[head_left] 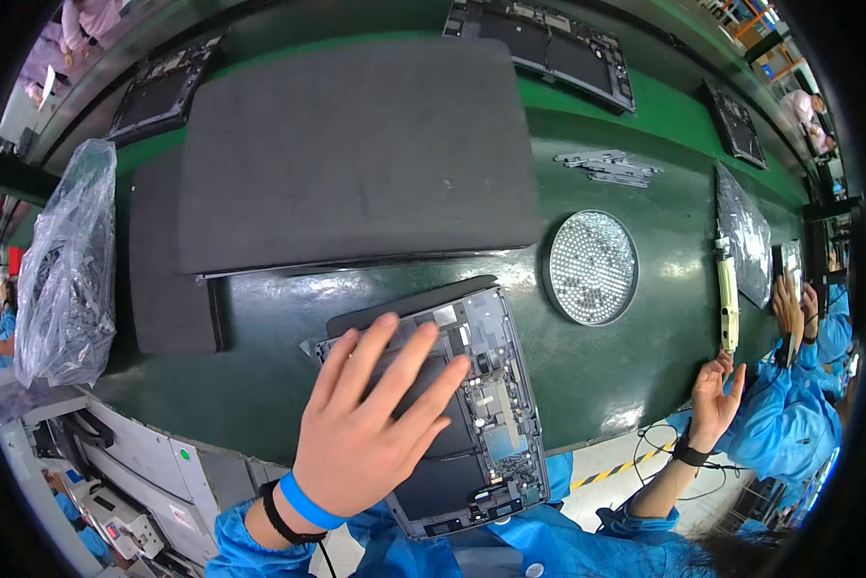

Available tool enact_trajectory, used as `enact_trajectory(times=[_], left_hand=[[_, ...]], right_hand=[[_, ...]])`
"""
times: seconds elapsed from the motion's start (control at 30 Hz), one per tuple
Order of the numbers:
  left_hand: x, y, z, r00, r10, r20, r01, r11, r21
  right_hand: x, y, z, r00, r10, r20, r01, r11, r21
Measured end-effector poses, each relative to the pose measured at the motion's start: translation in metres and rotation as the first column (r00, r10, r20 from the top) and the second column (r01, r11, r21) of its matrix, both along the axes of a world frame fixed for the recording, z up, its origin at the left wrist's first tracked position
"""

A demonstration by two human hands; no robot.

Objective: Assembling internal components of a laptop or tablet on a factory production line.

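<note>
The left hand (373, 424) is palm down with its back to the camera, the fingers (406, 369) fanned apart, slightly bent and pointing up and to the right, the thumb (431, 438) standing off below the index finger. Its left forearm (262, 526) comes in from the lower left. Well apart, the right hand (716, 405) is raised at the end of a right forearm (662, 493) slanting up and rightward, its fingers partly curled; so near the rim, their exact grip is hard to tell.
</note>
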State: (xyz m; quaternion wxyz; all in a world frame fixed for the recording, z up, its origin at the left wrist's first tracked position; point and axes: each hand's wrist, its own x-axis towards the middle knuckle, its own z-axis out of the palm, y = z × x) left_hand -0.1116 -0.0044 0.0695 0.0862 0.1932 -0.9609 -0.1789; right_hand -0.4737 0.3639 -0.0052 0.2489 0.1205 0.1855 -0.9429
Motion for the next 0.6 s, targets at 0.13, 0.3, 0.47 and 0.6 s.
enact_trajectory(times=[0.13,0.3,0.47,0.6], left_hand=[[-0.012,-0.012,-0.013,0.997,-0.067,0.046,0.066,0.998,0.024],[-0.012,-0.021,-0.008,0.987,-0.118,0.111,0.119,0.993,0.0],[-0.012,-0.024,-0.016,0.982,-0.152,0.114,0.157,0.987,-0.028],[-0.01,-0.034,-0.012,0.977,-0.186,0.108,0.183,0.982,0.04]], right_hand=[[0.011,-0.017,0.0,0.999,0.026,-0.02,-0.025,0.999,0.035],[0.034,-0.026,-0.004,0.692,-0.041,-0.721,0.53,0.707,0.468],[0.001,-0.065,0.055,0.273,0.052,-0.961,0.896,0.35,0.273],[-0.055,-0.08,0.087,0.315,0.158,-0.936,0.4,0.872,0.282]])
